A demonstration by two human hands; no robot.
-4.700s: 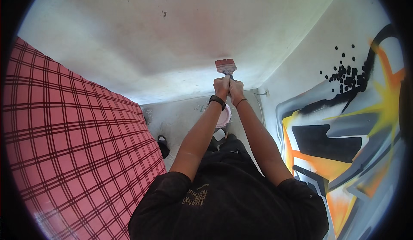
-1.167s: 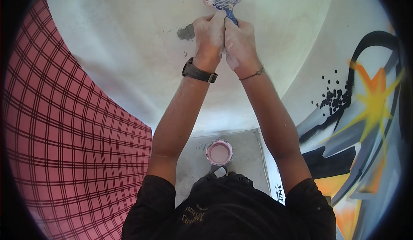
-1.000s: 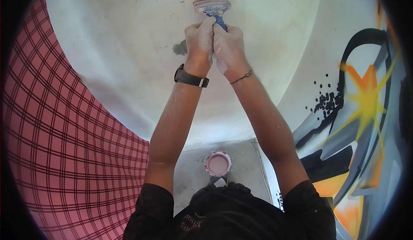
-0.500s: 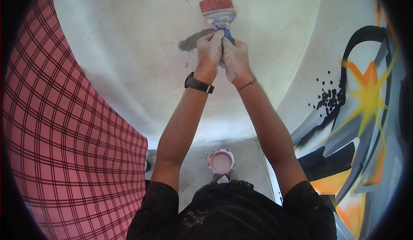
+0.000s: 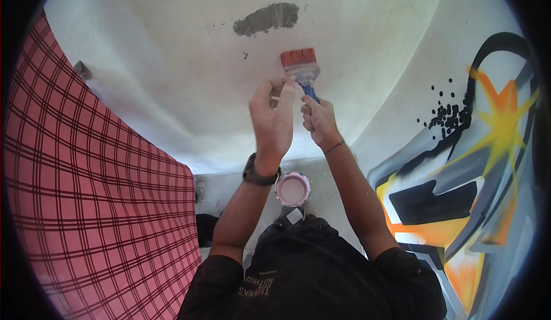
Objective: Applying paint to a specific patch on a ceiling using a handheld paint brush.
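A wide paintbrush point(image 5: 301, 67) with reddish bristles and a blue, paint-smeared handle is in front of the pale wall point(image 5: 172, 39), its bristles pointing up. My right hand point(image 5: 321, 122) is wrapped round the lower handle. Beside the brush on its left, my left hand point(image 5: 272, 116) is raised with its fingers loosely bent and apart. Its fingertips overlap the brush's edge; whether they touch it I cannot tell. Pale, dusty residue coats both hands. Above the brush, a dark grey patch point(image 5: 267, 19) marks the wall.
A paint bucket point(image 5: 308, 189) with pinkish-white contents stands on the floor point(image 5: 221, 191) below my hands. Red checked cloth point(image 5: 109, 194) hangs along the left. To the right is a wall painted with a black, orange and yellow mural point(image 5: 493, 131).
Both hands and the brush have come down and closer to me, uncovering the grey patch. My left hand has let go of the handle and moved apart from my right.
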